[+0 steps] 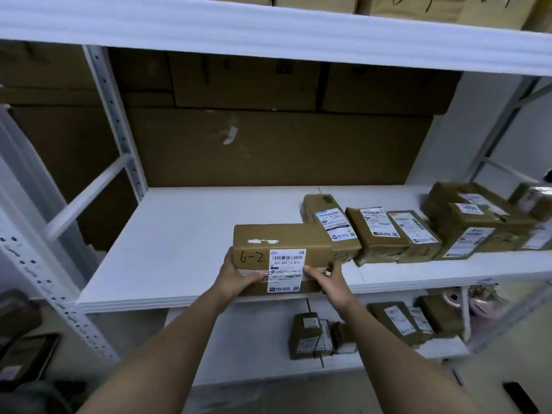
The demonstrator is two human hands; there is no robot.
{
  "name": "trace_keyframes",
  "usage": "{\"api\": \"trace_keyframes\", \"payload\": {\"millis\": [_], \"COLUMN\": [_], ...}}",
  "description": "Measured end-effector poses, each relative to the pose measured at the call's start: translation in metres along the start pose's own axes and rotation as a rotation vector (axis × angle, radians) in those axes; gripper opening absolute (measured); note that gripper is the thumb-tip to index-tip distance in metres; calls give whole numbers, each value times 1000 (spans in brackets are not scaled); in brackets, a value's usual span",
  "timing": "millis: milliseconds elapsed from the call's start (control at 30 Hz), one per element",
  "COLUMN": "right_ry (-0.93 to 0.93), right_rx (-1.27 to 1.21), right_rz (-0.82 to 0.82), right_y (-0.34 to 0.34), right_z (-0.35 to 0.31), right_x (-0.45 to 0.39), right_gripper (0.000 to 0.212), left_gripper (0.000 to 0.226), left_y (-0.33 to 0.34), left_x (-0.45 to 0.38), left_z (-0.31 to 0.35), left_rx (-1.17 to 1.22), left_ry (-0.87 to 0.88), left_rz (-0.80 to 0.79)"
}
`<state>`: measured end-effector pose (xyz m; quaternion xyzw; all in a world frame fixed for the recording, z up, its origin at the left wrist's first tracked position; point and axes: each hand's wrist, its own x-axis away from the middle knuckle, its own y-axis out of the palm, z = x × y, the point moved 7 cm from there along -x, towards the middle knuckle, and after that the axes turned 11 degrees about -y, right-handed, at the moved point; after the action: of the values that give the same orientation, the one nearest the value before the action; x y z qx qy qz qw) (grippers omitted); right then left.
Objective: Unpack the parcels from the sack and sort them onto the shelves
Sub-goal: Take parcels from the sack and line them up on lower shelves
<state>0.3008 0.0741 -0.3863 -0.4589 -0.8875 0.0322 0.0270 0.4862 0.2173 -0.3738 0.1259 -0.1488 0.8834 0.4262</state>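
White metal shelving fills my view, with big brown cartons stacked behind the middle shelf. Along that shelf's right side runs a row of taped parcels, and more parcels sit on the shelf below. At the front edge rests the long box marked 6-Z; my left hand grips its left end and my right hand holds its right lower corner

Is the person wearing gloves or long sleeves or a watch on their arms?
No. The left hand and right hand are bare, with no gloves and no rings showing. Both forearms are bare too: no sleeves, watch or bracelet in view.
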Motion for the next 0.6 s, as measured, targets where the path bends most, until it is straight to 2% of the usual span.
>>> {"api": "trace_keyframes", "payload": {"millis": [233,333,500,600], "right_ry": [16,-7,5,13], "right_rx": [97,167,448,376], "right_rz": [39,31,156,257], "right_y": [-7,-7,-15,-14], "right_z": [25,25,28,29], "right_x": [-18,-25,-35,-38], "right_gripper": [59,52,37,32], "left_gripper": [72,74,72,67], "left_y": [10,13,14,12], "left_x": [-22,-28,-38,-43], "left_z": [-5,-4,1,0], "left_rx": [-33,-29,-31,-30], "left_ry": [25,62,124,119], "left_rz": [-15,16,68,106]}}
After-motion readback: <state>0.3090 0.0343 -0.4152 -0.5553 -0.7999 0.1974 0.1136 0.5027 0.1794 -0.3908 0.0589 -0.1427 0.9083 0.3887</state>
